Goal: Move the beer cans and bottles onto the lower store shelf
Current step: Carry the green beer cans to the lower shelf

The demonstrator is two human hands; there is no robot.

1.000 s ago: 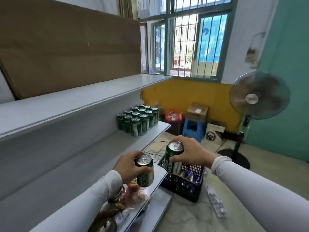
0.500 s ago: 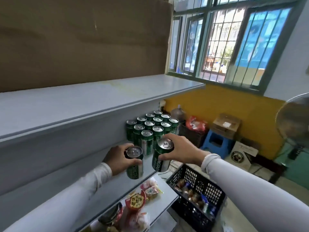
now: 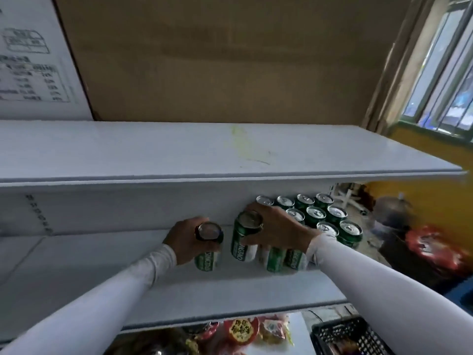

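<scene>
Green-and-white aluminium is what both hands are dealing with: thin-walled beer cans, stiff while sealed, probably moderately heavy if full, with a smooth printed skin that could slip under a loose grip. A wrap around the mid-body or just under the top rim looks the safest hold; squeezing hard would dent them.

Nearest the viewer, at 6 o'clock, sit packaged snacks (image 3: 243,331) on a lower board, and at 5 o'clock a black crate (image 3: 350,336) whose contents are too blurred to name.

Further in, the left hand (image 3: 186,239) is wrapped around a left can (image 3: 207,248) from its 9 o'clock side, fingers curled on the body. The can stands upright on or just above the lower shelf (image 3: 179,290); contact cannot be told. Its long axis is vertical, pull-tab end up.

Just beside it at 3 o'clock, the right hand (image 3: 279,230) clasps a right can (image 3: 244,239) from above and behind, fingers over the rim. This can leans slightly, top toward 12 o'clock, label facing the viewer.

Beyond, at 1 to 2 o'clock, the stocked cans (image 3: 317,216) stand upright in rows, tops up, touching one another, the right can close against them.
</scene>
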